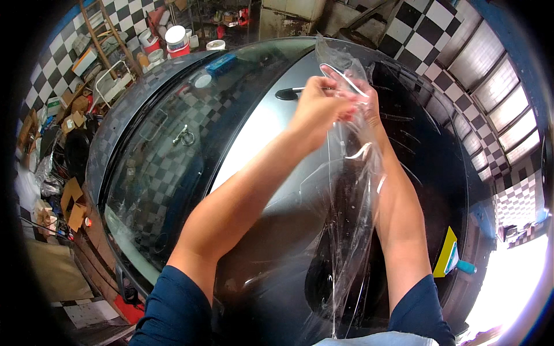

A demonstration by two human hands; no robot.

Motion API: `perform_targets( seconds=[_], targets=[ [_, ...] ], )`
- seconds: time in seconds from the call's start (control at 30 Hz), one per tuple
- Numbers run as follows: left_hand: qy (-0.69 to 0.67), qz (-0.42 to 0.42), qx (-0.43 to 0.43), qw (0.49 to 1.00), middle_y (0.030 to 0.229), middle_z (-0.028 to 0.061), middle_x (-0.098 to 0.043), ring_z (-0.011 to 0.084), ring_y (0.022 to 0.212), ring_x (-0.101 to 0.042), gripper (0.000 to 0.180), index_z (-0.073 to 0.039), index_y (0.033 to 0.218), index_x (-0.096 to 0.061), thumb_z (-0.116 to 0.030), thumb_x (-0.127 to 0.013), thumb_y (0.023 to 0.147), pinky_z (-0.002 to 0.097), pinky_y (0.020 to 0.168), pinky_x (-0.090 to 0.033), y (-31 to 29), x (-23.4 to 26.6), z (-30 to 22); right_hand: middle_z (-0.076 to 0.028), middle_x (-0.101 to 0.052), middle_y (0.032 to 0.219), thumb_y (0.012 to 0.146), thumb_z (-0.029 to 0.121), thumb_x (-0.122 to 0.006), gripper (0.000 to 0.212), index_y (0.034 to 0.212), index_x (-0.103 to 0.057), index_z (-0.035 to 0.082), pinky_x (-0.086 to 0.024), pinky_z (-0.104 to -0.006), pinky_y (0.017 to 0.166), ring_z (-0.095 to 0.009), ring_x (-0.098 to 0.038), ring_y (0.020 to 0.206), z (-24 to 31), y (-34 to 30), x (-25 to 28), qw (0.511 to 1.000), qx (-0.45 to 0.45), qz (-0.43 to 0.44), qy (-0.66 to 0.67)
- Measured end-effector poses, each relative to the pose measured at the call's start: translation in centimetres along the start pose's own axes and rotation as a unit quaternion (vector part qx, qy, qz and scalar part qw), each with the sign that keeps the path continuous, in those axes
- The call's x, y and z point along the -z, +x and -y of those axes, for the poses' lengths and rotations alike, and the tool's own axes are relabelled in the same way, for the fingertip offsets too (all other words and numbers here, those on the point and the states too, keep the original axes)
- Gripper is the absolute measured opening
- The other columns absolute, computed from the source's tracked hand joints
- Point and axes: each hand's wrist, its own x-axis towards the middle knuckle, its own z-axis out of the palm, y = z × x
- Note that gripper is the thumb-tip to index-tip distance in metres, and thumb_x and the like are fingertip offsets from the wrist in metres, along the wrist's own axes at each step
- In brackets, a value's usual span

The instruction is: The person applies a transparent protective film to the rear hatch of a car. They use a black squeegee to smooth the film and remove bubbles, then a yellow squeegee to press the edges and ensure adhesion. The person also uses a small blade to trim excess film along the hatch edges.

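Over the car roof, my left hand and my right hand are close together at the far edge. Both are closed on a crumpled sheet of clear plastic film, bunched up between them. Its folds run down from my hands toward my body, along the roof. Film lies over some fingers of my right hand, so their exact grip is partly hidden. Beneath the film, the roof is bare silver at the left and glossy black at the right. A black roof antenna sticks out beside my left hand.
A yellow squeegee with a teal handle rests at the right side of the roof. Left of the roof is the windshield. White and red buckets, a wooden ladder and cardboard boxes stand beyond the car.
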Motion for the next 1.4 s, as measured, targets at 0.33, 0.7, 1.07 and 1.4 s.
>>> perform_targets(
  seconds=[0.33, 0.7, 1.07, 1.4],
  targets=[
    [0.288, 0.015, 0.107, 0.951, 0.063, -0.0027, -0.04, 0.006, 0.052, -0.034, 0.017, -0.007, 0.076, -0.054, -0.013, -0.069, 0.072, 0.0196, 0.044, -0.022, 3.7, 5.1, -6.3, -0.03, -0.054, 0.117, 0.081, 0.005, -0.045, 0.017, 0.096, -0.038, 0.009, -0.036, -0.0211, 0.036, -0.01, -0.041, 0.042, -0.6, 1.4, 1.4, 0.999, 0.051, -0.008, 0.01],
    [-0.134, -0.134, 0.198, 0.962, 0.073, 0.0103, -0.052, 0.0135, 0.052, -0.048, 0.017, 0.007, 0.087, -0.046, -0.004, -0.051, 0.075, 0.0244, 0.045, -0.042, 6.3, 10.8, -2.3, -0.03, -0.055, 0.118, 0.085, 0.004, -0.043, 0.007, 0.089, -0.046, 0.008, -0.033, -0.0183, 0.033, -0.007, -0.038, 0.038, -1.0, 1.2, 0.5, 0.995, 0.081, -0.028, -0.053],
    [-0.103, -0.02, 0.072, 0.992, 0.084, 0.0071, -0.063, 0.0124, 0.059, -0.057, 0.029, 0.001, 0.099, -0.055, -0.018, -0.063, 0.079, 0.0221, 0.052, -0.048, 5.3, 12.4, 1.5, -0.028, -0.059, 0.111, 0.086, 0.007, -0.043, 0.006, 0.091, -0.043, 0.01, -0.034, -0.0201, 0.034, -0.008, -0.039, 0.039, -1.1, 1.2, 0.4, 0.992, 0.096, -0.005, -0.086],
    [-0.297, 0.129, 0.079, 0.943, 0.125, 0.0309, -0.046, 0.0355, 0.111, -0.054, 0.016, 0.006, 0.079, -0.051, -0.008, -0.056, 0.084, 0.0389, 0.093, -0.052, 6.4, 13.8, 2.4, -0.03, -0.058, 0.112, 0.088, 0.007, -0.041, 0.006, 0.092, -0.045, 0.01, -0.033, -0.0199, 0.032, -0.008, -0.04, 0.038, -0.7, 1.3, 0.1, 0.993, 0.066, -0.025, -0.098]
  ],
)
